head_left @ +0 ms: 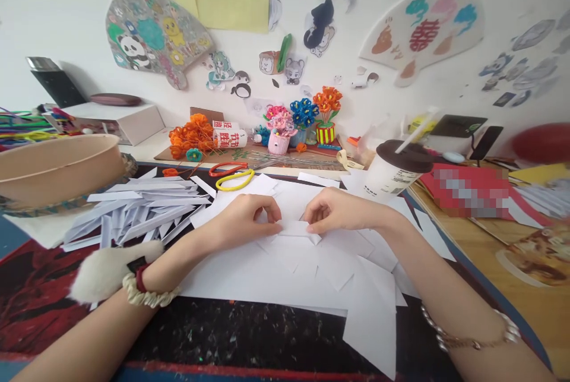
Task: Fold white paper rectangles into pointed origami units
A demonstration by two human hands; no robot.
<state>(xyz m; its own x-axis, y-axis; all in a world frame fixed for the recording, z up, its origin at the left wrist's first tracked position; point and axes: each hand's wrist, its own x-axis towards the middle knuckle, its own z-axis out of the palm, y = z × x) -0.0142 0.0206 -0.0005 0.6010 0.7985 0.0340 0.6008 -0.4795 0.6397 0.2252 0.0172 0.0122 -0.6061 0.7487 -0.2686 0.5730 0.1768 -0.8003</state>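
My left hand point(249, 218) and my right hand point(332, 211) meet at the middle of the table over a small folded white paper piece point(297, 230). Both hands have curled fingers that pinch and press the paper's edges from either side. The piece lies on top of larger white paper sheets point(289, 278) spread on the dark table. A heap of folded white paper strips point(142, 207) lies to the left of my left hand. A fluffy white wrist ornament point(109, 272) and a scrunchie sit on my left wrist, a bracelet point(472, 340) on my right.
A covered drink cup with a straw point(396, 174) stands right of my hands. Yellow and red scissors point(231, 175) lie behind the paper. Pipe-cleaner flowers in pots point(303, 120) line the wall. A tan bowl point(57, 165) stands far left, red papers point(472, 192) at right.
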